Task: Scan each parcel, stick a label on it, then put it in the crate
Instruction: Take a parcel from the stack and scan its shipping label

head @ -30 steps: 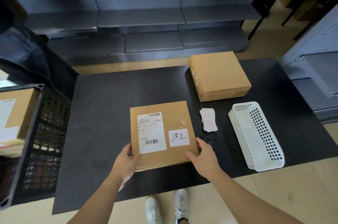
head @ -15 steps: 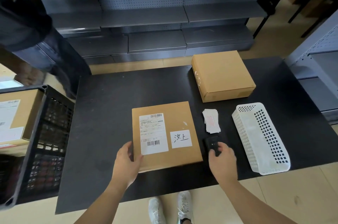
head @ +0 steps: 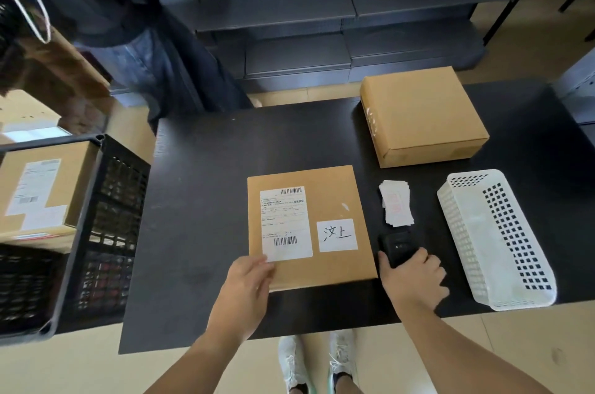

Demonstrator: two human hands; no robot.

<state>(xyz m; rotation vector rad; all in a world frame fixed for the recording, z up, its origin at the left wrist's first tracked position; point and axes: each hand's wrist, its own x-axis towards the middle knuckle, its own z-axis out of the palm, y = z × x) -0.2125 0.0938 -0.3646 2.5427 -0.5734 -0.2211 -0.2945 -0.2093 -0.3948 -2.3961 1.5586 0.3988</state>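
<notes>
Black table before grey shelving; the crate holds a labelled box. The left hand pinches the parcel by its corner, and the right hand curls round the scanner.

Matt brown cardboard parcel is lying on matt black counter; white perforated plastic basket is resting on it.

The left hand and right hand are ungloved, the forearms bare; pale grey-white lace-up sneakers cover the feet.

left hand holds parcel (labelled) | right hand grips scanner
</notes>
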